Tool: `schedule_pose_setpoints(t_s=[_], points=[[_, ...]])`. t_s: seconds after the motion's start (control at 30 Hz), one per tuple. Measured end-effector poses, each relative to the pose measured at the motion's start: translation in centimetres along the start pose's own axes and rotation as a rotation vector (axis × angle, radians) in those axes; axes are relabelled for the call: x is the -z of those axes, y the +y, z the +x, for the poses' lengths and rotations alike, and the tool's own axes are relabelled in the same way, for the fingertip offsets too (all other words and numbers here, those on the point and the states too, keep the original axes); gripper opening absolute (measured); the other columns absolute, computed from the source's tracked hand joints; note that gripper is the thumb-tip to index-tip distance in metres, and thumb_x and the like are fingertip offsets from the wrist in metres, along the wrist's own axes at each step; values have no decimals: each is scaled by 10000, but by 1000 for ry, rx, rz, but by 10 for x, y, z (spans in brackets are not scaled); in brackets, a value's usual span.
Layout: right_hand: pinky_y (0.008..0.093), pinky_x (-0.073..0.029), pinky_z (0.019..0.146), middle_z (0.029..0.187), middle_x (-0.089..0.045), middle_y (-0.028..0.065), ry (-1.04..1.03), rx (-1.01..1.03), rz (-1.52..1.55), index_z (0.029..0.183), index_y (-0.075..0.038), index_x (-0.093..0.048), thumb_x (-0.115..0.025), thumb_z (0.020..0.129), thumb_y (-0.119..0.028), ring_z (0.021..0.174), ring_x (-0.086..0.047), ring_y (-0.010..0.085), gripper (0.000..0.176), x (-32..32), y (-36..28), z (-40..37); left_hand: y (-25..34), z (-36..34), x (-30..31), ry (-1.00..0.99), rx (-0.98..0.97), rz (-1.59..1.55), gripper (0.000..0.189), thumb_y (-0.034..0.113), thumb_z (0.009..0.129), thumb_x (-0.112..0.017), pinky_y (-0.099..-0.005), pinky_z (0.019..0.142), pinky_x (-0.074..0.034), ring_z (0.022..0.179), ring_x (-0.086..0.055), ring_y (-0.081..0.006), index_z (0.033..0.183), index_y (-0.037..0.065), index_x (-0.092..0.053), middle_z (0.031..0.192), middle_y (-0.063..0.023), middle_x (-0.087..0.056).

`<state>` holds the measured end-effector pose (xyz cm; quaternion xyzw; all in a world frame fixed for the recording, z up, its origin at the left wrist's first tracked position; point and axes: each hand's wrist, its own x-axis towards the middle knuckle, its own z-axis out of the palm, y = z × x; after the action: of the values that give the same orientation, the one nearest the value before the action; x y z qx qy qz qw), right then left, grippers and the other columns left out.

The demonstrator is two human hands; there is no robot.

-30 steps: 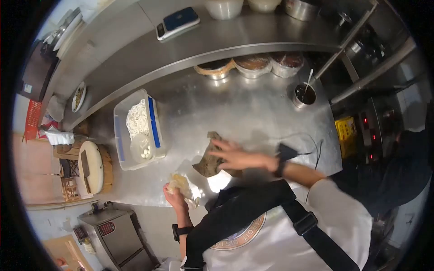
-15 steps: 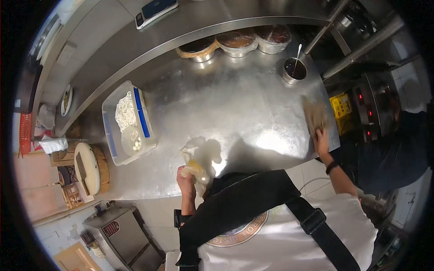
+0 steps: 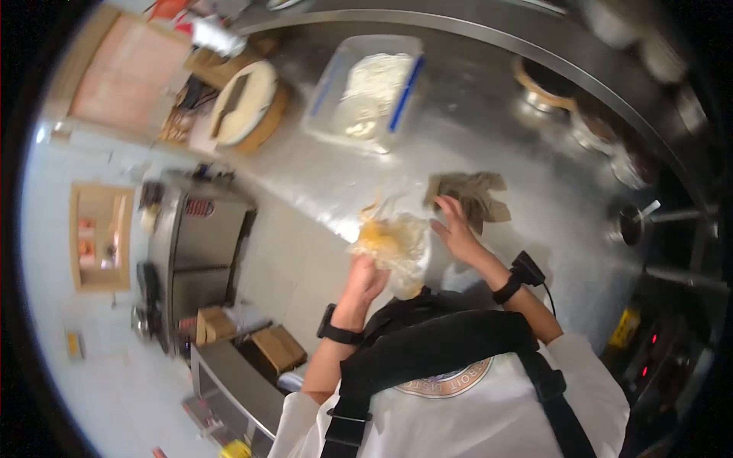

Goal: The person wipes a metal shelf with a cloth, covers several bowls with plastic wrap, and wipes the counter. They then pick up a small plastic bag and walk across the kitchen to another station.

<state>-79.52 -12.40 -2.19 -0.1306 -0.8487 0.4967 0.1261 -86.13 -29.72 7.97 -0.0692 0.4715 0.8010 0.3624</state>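
My left hand is closed on a crumpled clear plastic bag with something yellow in it, held near the front edge of the steel table. My right hand has its fingers apart beside a brown cloth that lies on the table. Whether a fingertip touches the cloth cannot be told. Beyond the hands stands a clear plastic bin with a blue edge, holding white noodle-like strands and a smaller clear container.
A cleaver lies on a round chopping block at the upper left. Wrapped bowls line the back of the table, and a metal pot with a spoon stands at the right. A steel cabinet and cardboard boxes are at left.
The view has turned toward the left. The cloth and my right hand have come closer to my left hand, and my right fingers are now spread off the cloth. The bag stays in my left hand.
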Motion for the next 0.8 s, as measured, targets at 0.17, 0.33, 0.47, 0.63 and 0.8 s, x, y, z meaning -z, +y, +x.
schedule_pose_setpoints(t_s=[0.17, 0.33, 0.47, 0.63, 0.8], points=[[311, -363, 899, 1175, -416, 75, -478, -584, 1590, 1209, -71, -363, -440, 869, -200, 1082, -413, 169, 372, -38, -113, -23, -3, -19, 36, -67, -318, 461, 227, -1, 753, -479, -294, 747, -402, 850, -471, -224, 956, 68, -404, 901, -69, -447], [306, -449, 778, 963, -550, 54, -253, -639, 1448, 1033, -48, -504, -474, 844, -146, 885, -542, 168, 216, -117, -124, -33, -9, -45, 84, 179, -730, 1094, 534, 19, 624, -581, -391, 872, -333, 1015, -354, -371, 1113, 22, -365, 1077, -216, -349], [313, -459, 752, 973, -548, 72, -124, -476, 1323, 1025, -32, -507, -456, 842, -127, 892, -541, 178, 213, -172, -160, -33, 21, -108, 138, 181, -884, 1259, 588, 103, 678, -548, -414, 954, -267, 1170, -219, -376, 1224, 72, -333, 1278, -207, -202], [298, -459, 696, 926, -562, 82, -229, -13, 477, 1072, 18, -458, -464, 803, -93, 818, -564, 215, 291, -272, -213, -80, 58, -184, 212, 199, -271, -74, 468, 160, 799, -482, -404, 921, -338, 1155, -302, -304, 1241, 121, -337, 1269, -153, -289], [333, -375, 795, 965, -495, 156, -594, 591, 319, 1036, 18, -467, -483, 783, -71, 902, -487, 247, 269, -356, -294, -146, 60, -222, 336, 295, -432, -555, 364, 265, 871, -432, -291, 812, -415, 992, -476, -141, 1192, 103, -379, 1080, -35, -492]])
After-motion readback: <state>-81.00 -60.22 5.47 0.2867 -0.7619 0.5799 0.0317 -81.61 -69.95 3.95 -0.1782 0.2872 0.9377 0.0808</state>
